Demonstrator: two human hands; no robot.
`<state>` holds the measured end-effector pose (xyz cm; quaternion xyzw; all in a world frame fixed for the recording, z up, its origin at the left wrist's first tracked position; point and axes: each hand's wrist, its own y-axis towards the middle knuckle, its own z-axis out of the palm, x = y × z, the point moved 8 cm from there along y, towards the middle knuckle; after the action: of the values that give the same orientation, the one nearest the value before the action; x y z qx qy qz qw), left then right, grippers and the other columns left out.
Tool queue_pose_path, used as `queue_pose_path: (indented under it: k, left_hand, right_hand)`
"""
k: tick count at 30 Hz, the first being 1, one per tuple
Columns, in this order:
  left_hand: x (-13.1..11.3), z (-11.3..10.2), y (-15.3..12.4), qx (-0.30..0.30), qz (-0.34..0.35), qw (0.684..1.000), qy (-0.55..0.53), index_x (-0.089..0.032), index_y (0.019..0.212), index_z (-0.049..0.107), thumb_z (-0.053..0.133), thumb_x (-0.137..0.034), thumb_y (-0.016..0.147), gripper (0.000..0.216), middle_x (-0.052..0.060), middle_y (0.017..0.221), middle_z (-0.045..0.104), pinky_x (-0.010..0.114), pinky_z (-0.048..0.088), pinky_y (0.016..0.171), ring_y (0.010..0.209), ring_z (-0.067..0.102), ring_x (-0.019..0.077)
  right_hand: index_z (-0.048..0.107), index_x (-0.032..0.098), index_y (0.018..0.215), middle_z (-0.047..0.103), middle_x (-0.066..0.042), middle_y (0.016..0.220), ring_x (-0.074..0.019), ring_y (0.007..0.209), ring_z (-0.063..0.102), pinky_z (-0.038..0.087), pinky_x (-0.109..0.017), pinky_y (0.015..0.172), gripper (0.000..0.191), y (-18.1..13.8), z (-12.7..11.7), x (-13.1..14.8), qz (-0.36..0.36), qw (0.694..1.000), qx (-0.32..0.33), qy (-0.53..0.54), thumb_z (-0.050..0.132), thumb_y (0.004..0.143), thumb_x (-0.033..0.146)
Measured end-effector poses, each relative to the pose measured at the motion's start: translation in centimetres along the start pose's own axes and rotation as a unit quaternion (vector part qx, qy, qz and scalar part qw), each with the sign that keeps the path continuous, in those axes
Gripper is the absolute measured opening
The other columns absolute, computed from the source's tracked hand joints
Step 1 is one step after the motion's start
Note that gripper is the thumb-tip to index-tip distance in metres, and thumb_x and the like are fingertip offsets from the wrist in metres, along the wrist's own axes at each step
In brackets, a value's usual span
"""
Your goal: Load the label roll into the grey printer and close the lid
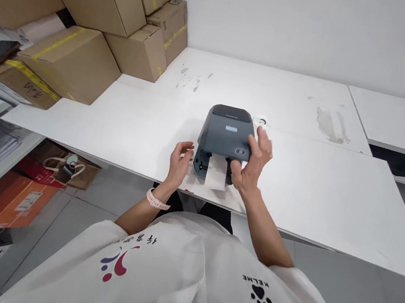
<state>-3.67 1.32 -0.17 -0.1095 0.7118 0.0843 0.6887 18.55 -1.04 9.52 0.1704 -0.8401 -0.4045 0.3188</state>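
A dark grey label printer (229,130) stands near the table's front edge, its lid raised a little at the front. From under the lid, a white paper strip (217,172) hangs out over the front. My right hand (253,165) grips the lid's right front corner, thumb below the edge and a finger on top; its other fingers are lifted and slightly blurred. Beside the printer's left side is my left hand (180,162), fingers loosely bent and apart, holding nothing. Whether its fingertips touch the casing I cannot tell. The printer's inside is mostly hidden.
The white table (316,192) has worn patches. A small white round item (260,121) lies behind the printer's right side. Stacked cardboard boxes (73,61) fill the left back. An orange box (15,202) sits on the floor at lower left, by a shelf (16,139).
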Motion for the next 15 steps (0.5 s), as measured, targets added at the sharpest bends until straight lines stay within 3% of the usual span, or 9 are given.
queue_pose_path:
  k: [3, 6, 9, 12, 15]
  left_hand:
    - [-0.9, 2.7, 2.3, 0.075, -0.007, 0.996, 0.052, -0.023, 0.123, 0.059, 0.062, -0.031, 0.083, 0.041, 0.012, 0.136, 0.063, 0.039, 0.049, 0.099, 0.12, 0.061, 0.0254]
    - [-1.3, 4.6, 3.7, 0.116, -0.01, 0.988, 0.1, -0.024, 0.136, 0.053, 0.067, -0.034, 0.082, 0.057, 0.013, 0.143, 0.058, 0.043, 0.049, 0.101, 0.127, 0.057, 0.0305]
    - [-1.5, 5.2, 4.2, 0.121, 0.01, 0.985, 0.122, -0.024, 0.143, 0.048, 0.072, -0.035, 0.078, 0.069, 0.015, 0.146, 0.057, 0.046, 0.048, 0.104, 0.132, 0.054, 0.0341]
    - [-1.5, 5.4, 4.1, 0.124, 0.019, 0.984, 0.129, -0.025, 0.146, 0.046, 0.071, -0.036, 0.079, 0.073, 0.015, 0.148, 0.056, 0.048, 0.047, 0.106, 0.134, 0.053, 0.0356]
    - [-1.3, 5.3, 4.0, 0.126, 0.01, 0.982, 0.141, -0.025, 0.149, 0.043, 0.068, -0.037, 0.082, 0.073, 0.017, 0.151, 0.053, 0.051, 0.047, 0.104, 0.132, 0.055, 0.0369]
  right_hand:
    - [0.031, 0.03, 0.159, 0.043, -0.013, 0.16, -0.0385, 0.153, 0.038, 0.022, -0.07, 0.124, 0.071, 5.6, 0.4, -1.3, 0.013, 1.0, -0.011, -0.017, 0.017, 0.102, 0.069]
    - [0.027, 0.031, 0.162, 0.046, -0.011, 0.156, -0.0369, 0.149, 0.044, 0.031, -0.067, 0.121, 0.069, 10.8, 2.1, -3.9, 0.037, 0.999, 0.024, 0.009, 0.011, 0.104, 0.065]
    - [0.023, 0.033, 0.163, 0.046, -0.01, 0.157, -0.0349, 0.146, 0.048, 0.038, -0.061, 0.117, 0.066, 14.8, 4.2, -6.8, 0.056, 0.996, 0.062, 0.028, 0.006, 0.106, 0.063]
    - [0.02, 0.033, 0.163, 0.041, -0.011, 0.161, -0.0354, 0.149, 0.044, 0.039, -0.06, 0.116, 0.068, 16.7, 4.7, -8.1, 0.063, 0.996, 0.058, 0.004, 0.01, 0.105, 0.066]
    - [0.031, 0.03, 0.16, 0.041, -0.012, 0.161, -0.034, 0.153, 0.038, 0.034, -0.057, 0.122, 0.067, 16.0, 3.0, -6.6, 0.047, 0.998, -0.023, -0.022, 0.022, 0.104, 0.066]
